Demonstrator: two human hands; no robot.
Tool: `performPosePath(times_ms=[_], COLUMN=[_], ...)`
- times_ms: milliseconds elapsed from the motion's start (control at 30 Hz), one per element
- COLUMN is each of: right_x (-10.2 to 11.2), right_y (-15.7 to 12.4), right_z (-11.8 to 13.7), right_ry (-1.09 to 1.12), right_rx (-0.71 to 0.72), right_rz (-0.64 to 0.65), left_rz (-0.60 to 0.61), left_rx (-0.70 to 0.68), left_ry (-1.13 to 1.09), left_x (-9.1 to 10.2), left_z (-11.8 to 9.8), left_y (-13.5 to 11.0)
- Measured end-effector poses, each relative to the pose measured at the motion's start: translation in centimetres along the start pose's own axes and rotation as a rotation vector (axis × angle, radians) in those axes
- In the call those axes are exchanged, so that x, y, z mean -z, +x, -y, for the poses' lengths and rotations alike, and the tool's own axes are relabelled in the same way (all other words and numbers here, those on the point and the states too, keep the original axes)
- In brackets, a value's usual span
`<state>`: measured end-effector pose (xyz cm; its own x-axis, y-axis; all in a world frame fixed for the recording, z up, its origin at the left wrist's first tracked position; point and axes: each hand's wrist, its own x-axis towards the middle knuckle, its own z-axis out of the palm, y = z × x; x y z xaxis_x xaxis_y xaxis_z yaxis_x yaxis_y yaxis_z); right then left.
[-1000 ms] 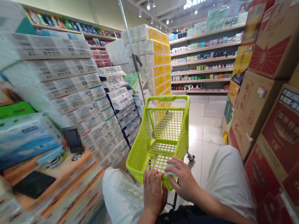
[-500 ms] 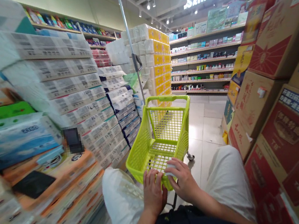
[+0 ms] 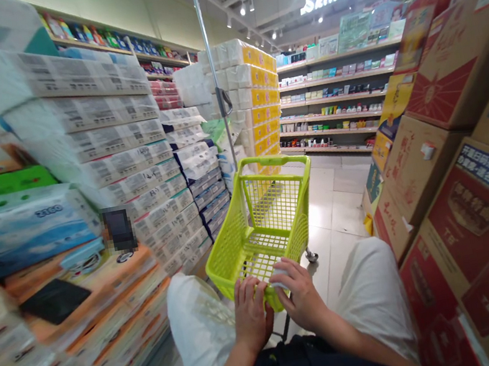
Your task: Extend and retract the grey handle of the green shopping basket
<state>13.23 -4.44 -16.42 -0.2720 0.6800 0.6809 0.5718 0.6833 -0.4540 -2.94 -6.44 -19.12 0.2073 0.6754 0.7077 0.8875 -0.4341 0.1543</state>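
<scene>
A lime-green shopping cart basket [image 3: 260, 231] with mesh sides stands between my knees, tilted a little in view. My left hand [image 3: 251, 309] is closed over the near rim, its fingers draped across the edge. Beside it, my right hand [image 3: 296, 292] presses a small white wad [image 3: 280, 276], like a tissue or cloth, against the same rim. Most of the wad is covered by my fingers, so its exact kind cannot be made out. Inside the basket only the bare green mesh shows.
Stacked tissue packs [image 3: 128, 165] line the left, with a black flat object [image 3: 56, 301] on an orange pack [image 3: 115, 281]. Cardboard cartons [image 3: 481, 210] rise close on the right. Behind the cart stand a metal pole [image 3: 206, 38], yellow-white packs [image 3: 258, 98] and product shelves [image 3: 329, 102].
</scene>
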Motion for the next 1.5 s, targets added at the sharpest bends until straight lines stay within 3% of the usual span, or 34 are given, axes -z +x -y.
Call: performPosePath(times_ms=[133,367,633,1167,1367,1500], right_x=[0.1,-0.1,-0.1,-0.1,0.2,0.2], right_y=[-0.5,0.4,-0.5,-0.4,1.1,0.5], right_z=[0.5,-0.4,0.1,-0.2,-1.5,-0.8], right_ry=[0.03,0.002,-0.015,-0.001,-0.032,-0.011], right_rx=[0.038,-0.017,0.003,0.011,-0.031,-0.023], right_rz=[0.04,-0.027,0.008,0.0,-0.059,-0.041], left_rz=[-0.003,0.004,0.006,-0.001,0.001,-0.009], left_rx=[0.01,-0.006,0.004,0.006,-0.009,-0.011], left_ry=[0.0,0.008,0.0,-0.004,-0.002,-0.009], left_x=[-0.1,0.0,0.2,0.2,0.2,0.0], left_z=[0.0,0.0,-0.1,-0.1,0.0,0.0], left_y=[-0.1,-0.1,-0.1,0.0,0.0,0.0])
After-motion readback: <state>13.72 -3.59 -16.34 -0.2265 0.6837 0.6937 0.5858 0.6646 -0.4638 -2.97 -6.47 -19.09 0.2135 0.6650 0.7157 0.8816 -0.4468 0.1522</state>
